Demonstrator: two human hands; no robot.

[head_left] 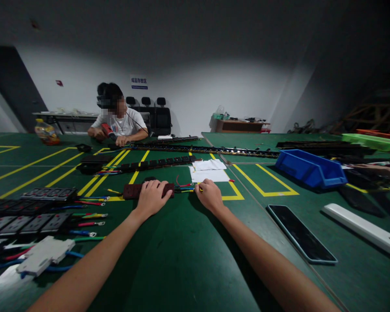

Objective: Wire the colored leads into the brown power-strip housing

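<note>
The dark red block (132, 191) lies on the green table (188, 242) in front of the person, coloured wires (184, 189) leading from its right end toward the white papers (211, 171). It looks stiff and fairly light, likely a hard casing that takes a firm grasp along its long sides; the wires should bend easily and are better pinched near their tips than tugged at the block. The left hand (153, 196) holds the block from above, palm down, fingers across its top and thumb toward its right end. The right hand (209, 195) is curled narrow, apparently pinching the wire tips, though its fingers mostly hide the contact. Both forearms reach forward, converging low over the table.
</note>
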